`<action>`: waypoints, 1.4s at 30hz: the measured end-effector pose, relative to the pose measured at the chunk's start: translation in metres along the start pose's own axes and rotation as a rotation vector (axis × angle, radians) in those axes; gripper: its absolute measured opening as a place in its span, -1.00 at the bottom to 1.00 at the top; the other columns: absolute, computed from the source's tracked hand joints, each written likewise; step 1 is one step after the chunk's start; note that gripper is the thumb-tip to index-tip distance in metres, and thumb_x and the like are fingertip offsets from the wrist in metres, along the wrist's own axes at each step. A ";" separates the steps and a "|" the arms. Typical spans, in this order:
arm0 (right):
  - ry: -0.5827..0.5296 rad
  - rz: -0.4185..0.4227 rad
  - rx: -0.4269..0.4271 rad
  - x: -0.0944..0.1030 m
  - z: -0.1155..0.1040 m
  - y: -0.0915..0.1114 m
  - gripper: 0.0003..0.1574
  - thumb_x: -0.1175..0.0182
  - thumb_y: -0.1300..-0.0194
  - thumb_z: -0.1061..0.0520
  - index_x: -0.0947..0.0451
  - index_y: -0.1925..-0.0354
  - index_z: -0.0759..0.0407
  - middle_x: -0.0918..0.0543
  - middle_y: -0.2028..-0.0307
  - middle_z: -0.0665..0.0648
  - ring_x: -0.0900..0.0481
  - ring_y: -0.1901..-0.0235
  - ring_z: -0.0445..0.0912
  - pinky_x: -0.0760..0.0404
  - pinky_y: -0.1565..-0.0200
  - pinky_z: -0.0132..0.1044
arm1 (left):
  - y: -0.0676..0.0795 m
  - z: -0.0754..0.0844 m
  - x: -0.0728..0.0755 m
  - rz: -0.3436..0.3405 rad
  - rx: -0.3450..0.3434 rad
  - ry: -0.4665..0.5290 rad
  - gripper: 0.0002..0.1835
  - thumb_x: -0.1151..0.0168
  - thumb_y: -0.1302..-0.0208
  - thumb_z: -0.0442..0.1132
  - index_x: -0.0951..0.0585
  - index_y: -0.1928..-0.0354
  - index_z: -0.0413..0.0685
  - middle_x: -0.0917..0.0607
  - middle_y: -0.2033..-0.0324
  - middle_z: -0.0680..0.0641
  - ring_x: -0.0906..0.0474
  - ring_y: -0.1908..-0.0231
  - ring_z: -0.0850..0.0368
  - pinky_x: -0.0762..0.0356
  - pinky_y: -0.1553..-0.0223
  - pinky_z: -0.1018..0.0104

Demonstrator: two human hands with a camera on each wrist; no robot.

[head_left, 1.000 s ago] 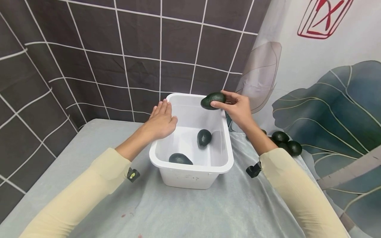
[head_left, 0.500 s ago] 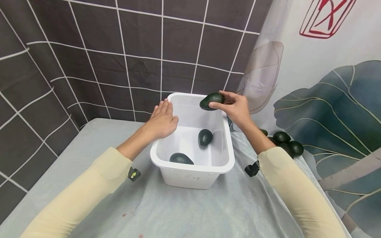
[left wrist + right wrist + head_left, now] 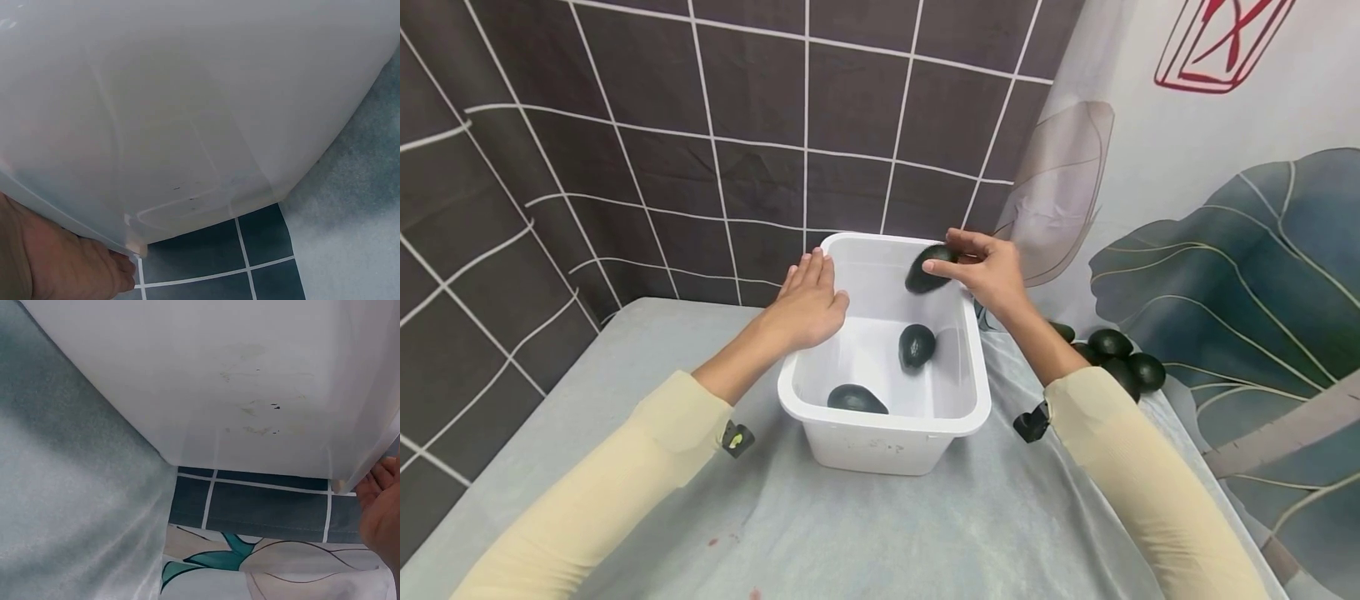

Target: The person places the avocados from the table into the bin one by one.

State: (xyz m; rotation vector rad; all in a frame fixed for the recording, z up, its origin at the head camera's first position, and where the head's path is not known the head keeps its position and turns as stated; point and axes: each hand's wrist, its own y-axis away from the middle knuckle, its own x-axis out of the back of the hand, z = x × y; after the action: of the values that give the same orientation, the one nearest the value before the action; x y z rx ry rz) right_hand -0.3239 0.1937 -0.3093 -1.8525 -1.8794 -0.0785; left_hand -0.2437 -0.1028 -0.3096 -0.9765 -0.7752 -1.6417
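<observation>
In the head view, a white plastic tub stands on the cloth-covered table. My left hand rests along its left rim, fingers straight and together. At the far right corner, my right hand holds a dark green avocado between thumb and fingers, over the tub's inside. The avocado tilts downward and is slightly blurred. Two more avocados lie in the tub: one avocado near the middle, another avocado by the near wall, partly hidden by the rim. Both wrist views mostly show the tub's outer walls.
Several loose avocados lie in a heap on the table at right, partly behind the right forearm. A dark tiled-pattern backdrop stands behind the tub, with a leaf-print curtain to the right. Grey-green cloth covers the table.
The avocado in my right hand has tipped from nearly level to slanting and sits slightly lower. The right hand has shifted a little left; the left hand stays put.
</observation>
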 end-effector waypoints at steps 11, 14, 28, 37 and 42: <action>-0.023 -0.008 0.012 0.002 0.005 0.001 -0.13 -0.71 -0.26 0.06 -0.68 -0.44 0.30 -0.78 -0.36 0.31 -0.77 -0.39 0.19 -0.70 -0.46 -0.17 | -0.001 -0.001 0.000 0.003 0.008 -0.012 -0.13 0.41 -0.74 0.03 0.24 -0.80 -0.40 0.34 -0.83 -0.38 0.50 -0.85 -0.29 0.51 -0.86 -0.13; -0.025 -0.006 0.020 0.003 0.005 0.001 -0.15 -0.71 -0.27 0.06 -0.69 -0.43 0.30 -0.79 -0.36 0.30 -0.78 -0.38 0.18 -0.71 -0.44 -0.19 | -0.001 0.000 0.000 0.002 0.011 -0.011 -0.13 0.40 -0.74 0.04 0.24 -0.80 -0.39 0.34 -0.83 -0.37 0.50 -0.85 -0.28 0.51 -0.86 -0.13; 0.005 0.032 0.022 0.010 0.006 0.004 -0.23 -0.70 -0.30 0.00 -0.75 -0.39 0.22 -0.83 -0.31 0.26 -0.83 -0.30 0.14 -0.77 -0.30 -0.35 | -0.001 0.000 0.001 0.002 0.013 -0.013 -0.12 0.38 -0.74 0.05 0.23 -0.80 -0.40 0.34 -0.83 -0.37 0.51 -0.85 -0.28 0.52 -0.86 -0.12; -0.016 0.034 0.019 0.015 0.010 0.006 -0.26 -0.70 -0.30 0.02 -0.76 -0.36 0.22 -0.84 -0.28 0.28 -0.87 -0.24 0.04 -0.76 -0.26 -0.43 | 0.000 0.000 0.001 0.000 0.008 -0.001 -0.12 0.36 -0.74 0.04 0.23 -0.80 -0.41 0.35 -0.83 -0.38 0.52 -0.85 -0.27 0.54 -0.86 -0.13; -0.025 0.046 0.021 0.016 0.012 0.007 -0.29 -0.69 -0.30 0.02 -0.78 -0.34 0.22 -0.85 -0.26 0.30 -0.87 -0.05 -0.26 -0.77 -0.20 -0.47 | 0.000 0.001 0.000 0.006 0.009 -0.006 -0.12 0.36 -0.73 0.04 0.22 -0.80 -0.41 0.33 -0.83 -0.38 0.50 -0.85 -0.28 0.50 -0.86 -0.14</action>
State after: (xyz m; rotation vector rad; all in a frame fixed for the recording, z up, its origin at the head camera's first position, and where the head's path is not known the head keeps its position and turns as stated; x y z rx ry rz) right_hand -0.3199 0.2134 -0.3158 -1.8900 -1.8463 -0.0197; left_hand -0.2438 -0.1022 -0.3088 -0.9770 -0.7817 -1.6296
